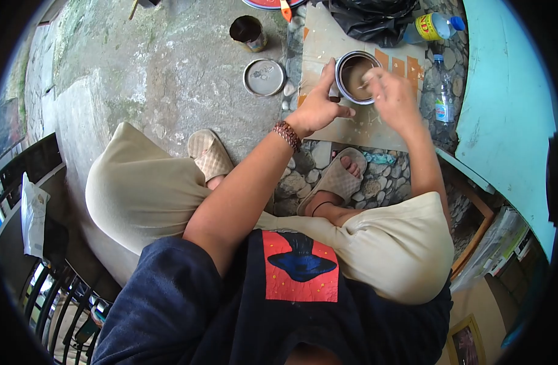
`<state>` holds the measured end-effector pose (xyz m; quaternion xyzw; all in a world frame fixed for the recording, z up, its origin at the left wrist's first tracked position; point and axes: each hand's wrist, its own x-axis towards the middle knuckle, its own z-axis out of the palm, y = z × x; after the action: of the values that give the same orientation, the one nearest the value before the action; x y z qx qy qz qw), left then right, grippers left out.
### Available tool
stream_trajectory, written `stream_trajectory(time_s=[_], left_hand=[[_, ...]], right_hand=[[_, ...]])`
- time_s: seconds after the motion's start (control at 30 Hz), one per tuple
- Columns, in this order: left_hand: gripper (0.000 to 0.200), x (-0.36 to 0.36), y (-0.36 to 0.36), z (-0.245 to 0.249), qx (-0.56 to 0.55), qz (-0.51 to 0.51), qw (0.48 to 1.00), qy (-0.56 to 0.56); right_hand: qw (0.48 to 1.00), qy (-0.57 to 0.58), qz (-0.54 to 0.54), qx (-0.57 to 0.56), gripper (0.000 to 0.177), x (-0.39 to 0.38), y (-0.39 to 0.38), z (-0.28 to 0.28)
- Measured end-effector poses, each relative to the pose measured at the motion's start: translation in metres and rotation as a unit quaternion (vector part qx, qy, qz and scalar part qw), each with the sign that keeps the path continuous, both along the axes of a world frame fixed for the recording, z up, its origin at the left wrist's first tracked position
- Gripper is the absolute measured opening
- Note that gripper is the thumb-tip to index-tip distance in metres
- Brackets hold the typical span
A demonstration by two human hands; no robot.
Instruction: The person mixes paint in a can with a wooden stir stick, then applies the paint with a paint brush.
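Note:
An open metal can [338, 82] of brownish liquid stands on a flattened cardboard sheet. My left hand [315, 109] braces the can's near left side, fingers along its wall and thumb below the rim. Over the can's mouth, my right hand [391, 97] has its fingers pinched together and slightly blurred. Whatever they grip, perhaps something thin dipping into the liquid [355, 76], cannot be made out. A round metal lid [264, 77] lies on the concrete left of the can. Behind the lid is a dark open tin [248, 33].
At the back are a black plastic bag [373, 21] and an orange-handled brush [285, 10]. A yellow-labelled bottle [434, 27] and a clear bottle [442, 91] lie on the right. Cardboard [327, 36] covers part of the pebbled floor. A turquoise panel [504, 91] borders the right side.

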<state>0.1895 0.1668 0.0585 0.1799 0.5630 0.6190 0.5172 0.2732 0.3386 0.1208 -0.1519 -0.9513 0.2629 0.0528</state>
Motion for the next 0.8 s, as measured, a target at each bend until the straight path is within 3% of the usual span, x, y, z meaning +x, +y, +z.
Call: stream_trajectory(time_s=[0.07, 0.1, 0.13, 0.2, 0.23, 0.27, 0.37, 0.4, 0.47, 0.53, 0.6, 0.63, 0.67, 0.73, 0.77, 0.8], left_hand=[[0.117, 0.0, 0.001, 0.003, -0.01, 0.002, 0.999, -0.033], [0.117, 0.001, 0.002, 0.003, -0.003, -0.001, 1.0, -0.021], [0.117, 0.001, 0.003, 0.003, 0.001, -0.002, 1.0, -0.021], [0.117, 0.001, 0.002, 0.004, -0.013, 0.002, 1.0, -0.023], [0.118, 0.002, 0.002, 0.0, -0.013, 0.002, 1.0, 0.0], [0.118, 0.0, 0.002, -0.002, -0.01, 0.003, 1.0, 0.003], [0.118, 0.0, 0.002, 0.004, -0.011, -0.003, 0.999, -0.037], [0.118, 0.001, 0.003, 0.004, -0.007, -0.003, 0.999, -0.037], [0.118, 0.003, 0.003, 0.003, 0.001, 0.012, 1.0, -0.018], [0.118, 0.001, 0.001, 0.003, -0.003, 0.007, 1.0, -0.02], [0.118, -0.001, 0.0, 0.002, -0.003, -0.005, 0.999, -0.033], [0.118, -0.001, 0.001, 0.002, -0.001, -0.006, 0.999, -0.032], [0.118, 0.001, 0.001, 0.001, -0.001, -0.004, 0.999, -0.036], [0.118, 0.001, 0.002, 0.001, -0.001, -0.001, 0.999, -0.038], [0.119, 0.002, 0.002, 0.001, -0.008, -0.004, 0.999, -0.039], [0.119, 0.002, 0.002, 0.001, -0.016, -0.007, 0.999, -0.041]], right_hand=[[0.978, -0.033, -0.01, -0.204, 0.019, -0.01, -0.018, 0.006], [0.973, -0.009, -0.031, -0.229, 0.018, -0.014, -0.018, 0.004], [0.974, -0.008, -0.032, -0.226, 0.018, -0.014, -0.011, 0.001], [0.997, 0.08, -0.005, -0.006, 0.018, -0.01, 0.003, -0.001], [0.999, -0.003, -0.036, -0.005, 0.018, -0.004, 0.003, 0.003], [0.999, 0.001, -0.036, -0.002, 0.018, -0.002, -0.001, 0.003], [0.986, -0.006, 0.02, -0.167, 0.017, -0.008, -0.015, 0.004], [0.986, -0.006, 0.02, -0.163, 0.017, -0.012, -0.009, 0.001], [0.993, 0.107, 0.003, -0.056, 0.016, -0.016, 0.001, -0.007], [0.998, 0.049, -0.033, -0.035, 0.016, -0.007, 0.002, 0.006], [0.993, -0.063, 0.024, -0.093, 0.017, -0.002, 0.0, 0.012], [0.982, -0.077, 0.007, -0.17, 0.017, -0.006, -0.004, 0.008], [0.983, -0.078, 0.004, -0.168, 0.017, -0.009, -0.004, 0.004], [0.983, 0.05, -0.009, -0.177, 0.017, -0.017, 0.001, -0.002], [0.992, 0.067, -0.014, -0.109, 0.017, -0.016, 0.007, -0.001], [0.992, 0.067, -0.012, -0.108, 0.017, -0.013, 0.01, 0.001]])
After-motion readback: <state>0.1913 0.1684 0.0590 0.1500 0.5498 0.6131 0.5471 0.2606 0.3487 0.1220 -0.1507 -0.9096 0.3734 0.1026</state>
